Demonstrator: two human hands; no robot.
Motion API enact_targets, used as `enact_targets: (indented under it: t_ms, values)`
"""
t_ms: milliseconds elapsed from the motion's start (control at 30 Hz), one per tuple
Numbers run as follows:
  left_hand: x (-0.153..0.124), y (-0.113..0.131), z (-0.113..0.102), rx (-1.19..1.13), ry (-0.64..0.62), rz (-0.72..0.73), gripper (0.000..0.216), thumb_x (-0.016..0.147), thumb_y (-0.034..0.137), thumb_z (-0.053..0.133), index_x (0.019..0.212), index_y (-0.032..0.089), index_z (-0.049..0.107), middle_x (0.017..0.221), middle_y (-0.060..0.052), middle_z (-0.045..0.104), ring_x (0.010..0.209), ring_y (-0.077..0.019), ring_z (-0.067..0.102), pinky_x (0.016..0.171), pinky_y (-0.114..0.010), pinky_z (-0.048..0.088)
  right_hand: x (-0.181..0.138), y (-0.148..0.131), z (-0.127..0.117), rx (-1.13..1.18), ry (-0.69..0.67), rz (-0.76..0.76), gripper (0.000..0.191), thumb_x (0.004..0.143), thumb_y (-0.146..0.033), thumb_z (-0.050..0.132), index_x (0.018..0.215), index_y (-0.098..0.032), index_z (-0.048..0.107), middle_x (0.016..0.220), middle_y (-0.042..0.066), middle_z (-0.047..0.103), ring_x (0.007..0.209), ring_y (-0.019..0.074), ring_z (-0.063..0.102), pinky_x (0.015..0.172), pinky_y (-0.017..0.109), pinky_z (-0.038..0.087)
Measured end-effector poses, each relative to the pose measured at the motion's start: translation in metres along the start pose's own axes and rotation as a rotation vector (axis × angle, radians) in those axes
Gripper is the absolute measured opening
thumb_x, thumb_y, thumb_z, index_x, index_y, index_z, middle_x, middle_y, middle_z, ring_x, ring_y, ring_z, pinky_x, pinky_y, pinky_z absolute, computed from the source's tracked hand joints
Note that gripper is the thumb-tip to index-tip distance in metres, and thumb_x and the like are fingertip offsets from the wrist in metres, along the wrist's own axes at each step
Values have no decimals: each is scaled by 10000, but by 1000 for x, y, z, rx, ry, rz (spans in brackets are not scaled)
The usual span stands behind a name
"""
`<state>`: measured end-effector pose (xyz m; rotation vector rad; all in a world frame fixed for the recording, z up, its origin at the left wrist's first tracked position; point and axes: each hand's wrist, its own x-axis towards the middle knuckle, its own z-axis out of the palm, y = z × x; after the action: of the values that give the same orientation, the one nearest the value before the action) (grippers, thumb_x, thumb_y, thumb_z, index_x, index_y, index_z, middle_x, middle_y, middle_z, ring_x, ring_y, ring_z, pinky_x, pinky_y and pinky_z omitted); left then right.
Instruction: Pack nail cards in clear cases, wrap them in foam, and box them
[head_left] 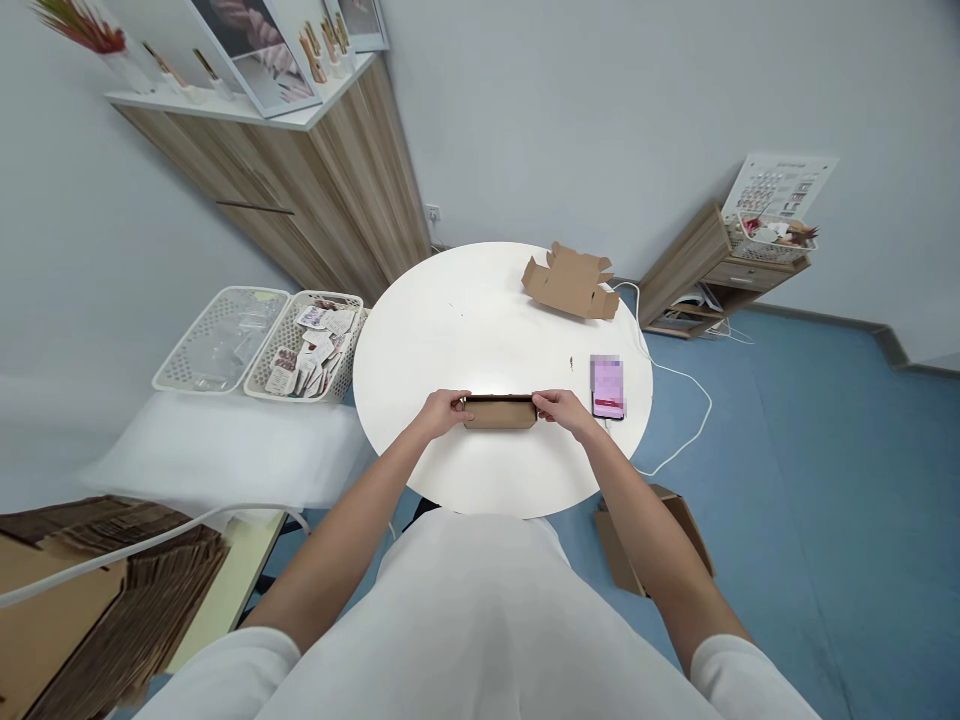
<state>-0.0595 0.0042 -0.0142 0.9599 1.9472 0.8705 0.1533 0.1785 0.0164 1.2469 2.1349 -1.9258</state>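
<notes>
A small brown cardboard box (500, 413) stands near the front of the round white table (480, 330). At its left end, my left hand (444, 411) pinches the edge with thumb and fingers. My right hand (561, 410) grips the opposite end in the same way. The box's long upper edge looks dark, and its inside cannot be made out. Farther back on the table lies an unfolded cardboard box blank (574, 283) with its flaps spread. To the right of my right hand rests a phone (607, 387) with a lit pinkish screen.
Two white baskets stand at the left, one with clear plastic bags (232, 345), one with many cards (319, 345). Flattened cardboard (165, 590) is stacked at lower left. An open carton (622, 550) sits on the floor. A white cable (705, 400) hangs off the table's right side.
</notes>
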Motion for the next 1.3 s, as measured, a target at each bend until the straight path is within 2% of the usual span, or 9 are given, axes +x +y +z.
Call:
enact_targets:
  t_ms: [200,367,500,600,667,767,933,1133,1300]
  values:
    - [0,4,-5,-3,-41,5,528,561,346,693,1067,225,601,636,47,529,638,-129,505,668,-269,426,1,5,-1,-27,24,-11,409,720,-374,588,1088,-195,598,837,48,646,673,124,571,594,240,437]
    - [-8,2,-5,-68,-62,5,635,601,437,668,1176,203,534,821,-14,587,706,-139,522,674,-268,429,-1,10,1,-148,40,-73,432,696,-309,611,1119,-235,574,861,20,629,772,140,562,643,252,437]
    - [-14,1,-5,-213,-74,-108,583,743,559,468,1199,198,513,950,-58,590,743,-138,533,689,-275,446,-6,9,1,-103,17,-65,465,695,-337,621,1146,-250,547,1030,46,589,770,136,581,658,258,450]
    - [-17,0,-6,-234,-57,-194,612,738,571,471,1227,202,480,972,-69,585,754,-139,546,687,-274,457,-9,8,0,5,-20,-28,433,755,-423,542,1154,-256,527,1089,62,570,782,147,606,642,256,462]
    - [-19,-2,-5,-241,-71,-210,638,725,558,502,1249,199,449,967,-69,584,775,-142,555,688,-270,461,-10,10,2,38,-17,7,415,781,-445,493,1151,-259,517,1109,63,561,769,146,618,628,252,465]
    - [-23,-7,-1,-225,-97,-172,634,710,528,540,1240,190,455,973,-68,580,796,-151,559,663,-267,461,-11,18,9,38,-21,30,411,765,-408,524,1148,-259,507,1114,61,545,717,128,622,616,247,467]
    - [-24,-18,8,-169,-96,-100,562,738,472,524,1228,203,467,987,-68,574,781,-157,567,627,-277,459,-13,31,24,90,17,-17,372,745,-349,534,1105,-256,518,1103,50,534,665,103,602,615,262,487]
    - [-28,-16,18,-73,56,-11,423,757,287,515,1175,222,512,1054,-57,562,787,-147,585,718,-303,481,-16,37,36,88,153,-93,356,694,-256,536,1048,-228,517,1115,49,520,744,125,602,683,300,498]
    - [-45,-13,43,-138,168,-32,388,725,159,511,1110,203,521,1108,-73,543,872,-153,588,752,-290,491,-27,64,62,189,271,-198,390,655,-234,547,1040,-213,489,1175,87,472,928,184,587,762,326,490]
